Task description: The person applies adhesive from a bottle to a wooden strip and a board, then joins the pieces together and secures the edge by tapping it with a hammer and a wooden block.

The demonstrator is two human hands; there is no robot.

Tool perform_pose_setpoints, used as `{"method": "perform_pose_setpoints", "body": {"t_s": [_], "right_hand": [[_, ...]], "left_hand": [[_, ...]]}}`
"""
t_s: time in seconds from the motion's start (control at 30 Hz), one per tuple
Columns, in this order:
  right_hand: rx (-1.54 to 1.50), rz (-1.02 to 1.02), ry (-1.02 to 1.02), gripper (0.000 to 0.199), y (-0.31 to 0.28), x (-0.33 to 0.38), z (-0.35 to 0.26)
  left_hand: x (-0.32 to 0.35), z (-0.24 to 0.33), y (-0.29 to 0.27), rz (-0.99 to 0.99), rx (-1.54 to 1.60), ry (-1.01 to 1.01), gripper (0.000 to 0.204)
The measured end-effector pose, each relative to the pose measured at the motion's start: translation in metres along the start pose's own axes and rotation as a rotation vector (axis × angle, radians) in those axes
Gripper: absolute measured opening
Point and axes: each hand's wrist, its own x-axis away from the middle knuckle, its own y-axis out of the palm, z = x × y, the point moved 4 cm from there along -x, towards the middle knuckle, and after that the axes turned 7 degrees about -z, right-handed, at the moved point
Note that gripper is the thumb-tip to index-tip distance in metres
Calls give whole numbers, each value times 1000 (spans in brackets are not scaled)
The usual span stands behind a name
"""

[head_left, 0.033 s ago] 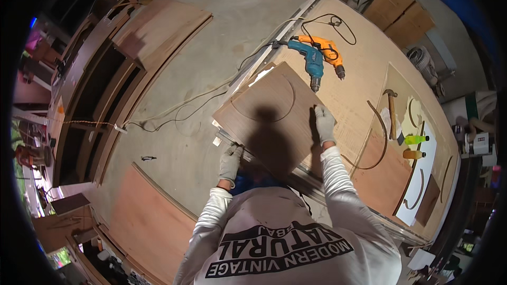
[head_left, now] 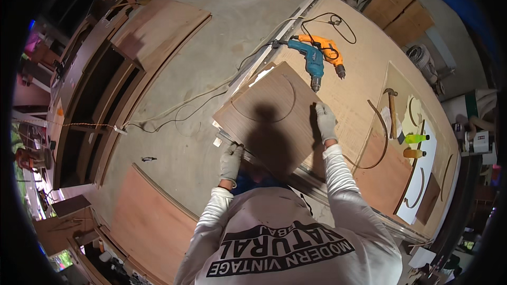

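Note:
A square brown wood-grain panel (head_left: 243,100) lies over the left edge of the workbench, with the shadow of my head across it. My right hand (head_left: 326,122), in a whitish work glove, is closed over the panel's right edge. My left hand (head_left: 231,163), gloved likewise, is curled by the panel's lower left edge around a narrow grey bar-like piece (head_left: 226,138); its kind is unclear. A curved pencil-like line runs over the panel's upper part. Just beyond the panel rest a teal power drill (head_left: 311,63) and an orange power drill (head_left: 328,50).
Right on the workbench (head_left: 359,53) are a hammer (head_left: 392,113), curved thin strips (head_left: 381,132), a green bottle (head_left: 416,138) and an amber bottle (head_left: 414,153). Cords (head_left: 211,95) cross the floor at left. A wooden cabinet (head_left: 100,111) and a leaning panel (head_left: 148,216) stand farther left.

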Motion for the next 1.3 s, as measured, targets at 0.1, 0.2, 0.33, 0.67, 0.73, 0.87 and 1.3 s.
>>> {"method": "perform_pose_setpoints", "body": {"t_s": [0.1, 0.2, 0.33, 0.67, 0.73, 0.87, 1.3], "right_hand": [[-114, -114, 2, 41, 6, -22, -11], [-67, -64, 61, 41, 14, -31, -31], [43, -95, 101, 41, 27, -51, -46], [410, -74, 262, 33, 89, -58, -111], [426, 38, 285, 31, 99, -56, -91], [291, 153, 366, 26, 104, -25, -101], [179, 100, 336, 32, 59, 4, -67]], "left_hand": [[-19, 3, -6, 55, 89, 76, 36], [-37, 10, -18, 146, -55, 161, 34], [-64, 5, -28, 113, 123, 53, 16], [-83, -40, -34, -808, 7, -136, 24], [-82, -36, -39, -1036, -232, 96, 24], [-64, 32, -42, -1030, -71, -351, 32], [-67, 9, -30, -739, 14, -181, 57]]}}
